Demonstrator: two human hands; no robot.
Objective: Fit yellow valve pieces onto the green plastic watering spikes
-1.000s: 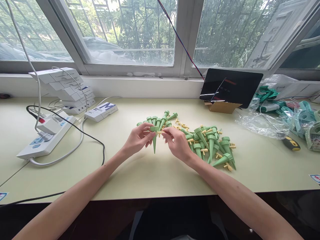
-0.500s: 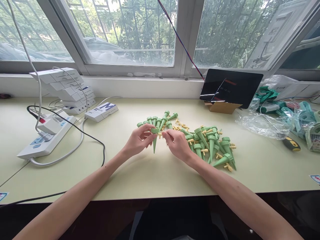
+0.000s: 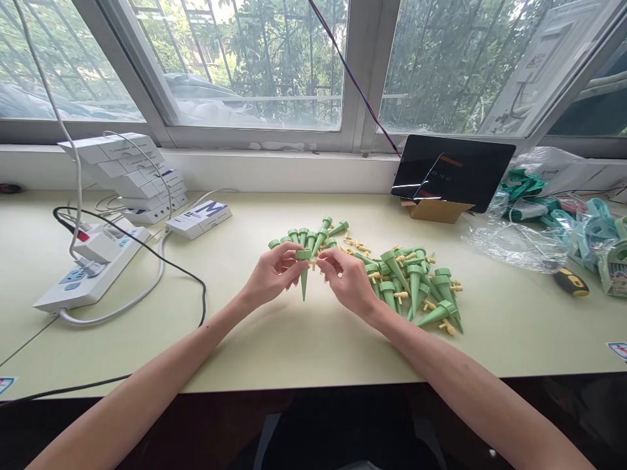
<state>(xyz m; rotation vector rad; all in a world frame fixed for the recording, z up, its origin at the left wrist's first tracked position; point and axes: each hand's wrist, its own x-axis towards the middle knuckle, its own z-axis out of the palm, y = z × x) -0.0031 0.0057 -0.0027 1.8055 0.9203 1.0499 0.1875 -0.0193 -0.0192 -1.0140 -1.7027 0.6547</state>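
Note:
My left hand (image 3: 272, 277) pinches a green cone-shaped spike (image 3: 304, 277) by its wide top, with the tip pointing down at the table. My right hand (image 3: 347, 279) pinches a small beige valve piece (image 3: 314, 262) against the side of that spike's top. Behind my hands lies a row of several green spikes (image 3: 313, 236). To the right sits a pile of more green spikes with beige pieces (image 3: 416, 284). Loose beige pieces (image 3: 356, 247) lie between the two groups.
A white power strip (image 3: 88, 267) with plugs and cables lies at the left, with stacked white boxes (image 3: 132, 173) behind it. A dark tablet (image 3: 453, 171) leans on a cardboard box at the back right. Clear plastic bags (image 3: 519, 245), teal items and a yellow-handled tool (image 3: 571, 282) fill the right.
My right hand has shifted slightly, fingers working the beige piece at the spike's top. The spike stays in my left hand at almost the same place.

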